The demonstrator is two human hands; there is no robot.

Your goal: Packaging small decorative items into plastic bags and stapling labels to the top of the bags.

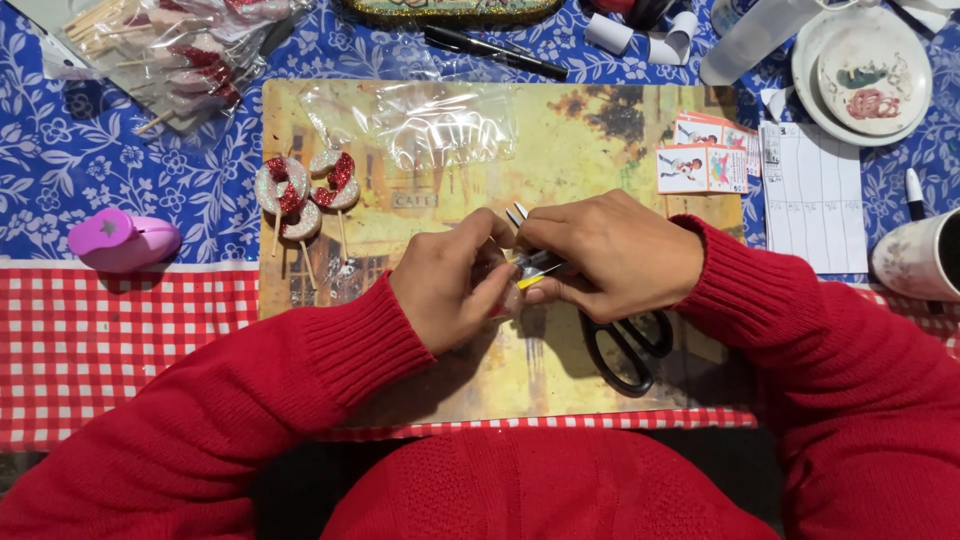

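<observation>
My left hand [455, 288] and my right hand [610, 255] meet over a yellowish picture placemat [560, 150]. Together they pinch a small item wrapped in clear film with a yellow strip [532, 281] showing between the fingers. Thin metal tips [516, 213] stick up from the grip; whether they belong to tweezers or a twist tie I cannot tell. Black-handled scissors [630, 350] lie on the mat under my right hand. Both arms wear red knitted sleeves.
Three glittery red-and-white lollipop crafts [305, 190] lie at the mat's left, a clear bag [445, 125] above them. A pink punch [122, 240] sits left. Small picture cards [702, 165], a paper sheet [812, 195], plates [865, 75], a mug [920, 258] and pens stand right.
</observation>
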